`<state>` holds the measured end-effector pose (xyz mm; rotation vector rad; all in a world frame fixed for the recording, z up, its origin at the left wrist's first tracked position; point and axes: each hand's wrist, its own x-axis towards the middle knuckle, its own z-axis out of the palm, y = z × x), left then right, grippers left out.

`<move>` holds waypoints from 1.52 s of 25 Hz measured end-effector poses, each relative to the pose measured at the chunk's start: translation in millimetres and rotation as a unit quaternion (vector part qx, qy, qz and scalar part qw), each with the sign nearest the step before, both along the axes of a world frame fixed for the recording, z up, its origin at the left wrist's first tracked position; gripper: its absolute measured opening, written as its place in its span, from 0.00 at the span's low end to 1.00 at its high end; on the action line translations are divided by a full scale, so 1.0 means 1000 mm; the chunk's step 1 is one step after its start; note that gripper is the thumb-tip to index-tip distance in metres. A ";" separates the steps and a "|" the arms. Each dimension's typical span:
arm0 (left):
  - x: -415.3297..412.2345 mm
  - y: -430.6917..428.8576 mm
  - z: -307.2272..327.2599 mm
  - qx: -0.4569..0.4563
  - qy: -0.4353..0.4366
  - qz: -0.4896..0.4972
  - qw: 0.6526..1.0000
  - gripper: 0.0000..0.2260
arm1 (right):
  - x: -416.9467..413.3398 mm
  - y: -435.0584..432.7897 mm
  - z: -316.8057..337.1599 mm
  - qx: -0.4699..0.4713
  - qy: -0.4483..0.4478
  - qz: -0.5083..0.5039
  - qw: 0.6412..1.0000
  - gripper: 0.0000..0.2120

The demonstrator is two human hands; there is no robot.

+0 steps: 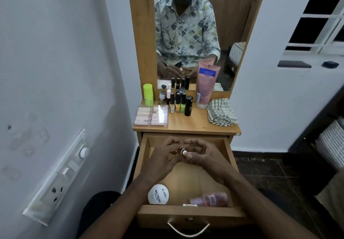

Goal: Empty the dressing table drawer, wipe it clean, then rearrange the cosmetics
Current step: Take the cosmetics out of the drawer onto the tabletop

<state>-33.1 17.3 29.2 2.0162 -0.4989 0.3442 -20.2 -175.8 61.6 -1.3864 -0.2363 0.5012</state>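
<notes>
The wooden drawer (144,156) is pulled open below the dressing table top (188,125). Over it, my left hand (163,158) and my right hand (202,155) meet around a small round-capped cosmetic item (184,152); both touch it. A white round nail polish remover tub (158,194) and a pink bottle (210,199) lying on its side rest at the drawer's front. On the top stand several nail polish bottles (178,102), a lime green stick (148,94), a black tube (188,106), a pink tube (205,84), clear boxes (151,115) and a folded checked cloth (221,112).
A mirror (186,33) behind the table top reflects a person in a patterned shirt. A wall with a switch panel (61,175) is close on the left. A white wall and window lie to the right, with striped baskets (331,145) at far right.
</notes>
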 end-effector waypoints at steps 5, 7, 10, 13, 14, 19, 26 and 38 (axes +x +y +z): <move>0.002 0.002 -0.001 0.053 -0.042 0.035 0.997 0.22 | -0.003 0.006 0.000 0.080 0.135 0.009 0.988 0.18; 0.002 0.002 -0.003 0.114 -0.067 0.052 0.990 0.26 | -0.002 0.009 0.000 0.075 0.139 -0.004 0.987 0.18; 0.002 0.001 0.001 0.132 -0.057 0.045 0.989 0.35 | 0.006 0.016 0.014 0.013 0.067 -0.070 0.995 0.16; 0.002 0.004 0.003 0.146 -0.032 0.090 0.985 0.37 | 0.029 0.031 0.036 -0.219 -0.165 -0.162 0.948 0.17; 0.003 0.005 0.002 0.150 -0.021 0.109 0.983 0.35 | 0.039 0.039 0.042 -0.271 -0.237 -0.183 0.915 0.19; 0.010 0.007 -0.007 0.157 -0.009 0.142 0.977 0.16 | 0.086 0.083 0.047 -0.310 -0.361 -0.213 0.853 0.32; 0.023 0.021 -0.008 0.224 0.106 0.148 0.957 0.12 | 0.117 0.101 0.024 -0.346 -0.423 -0.253 0.798 0.33; -0.036 0.030 -0.002 0.436 0.266 -0.079 0.856 0.16 | 0.018 -0.006 0.009 -0.564 -0.315 0.237 0.726 0.12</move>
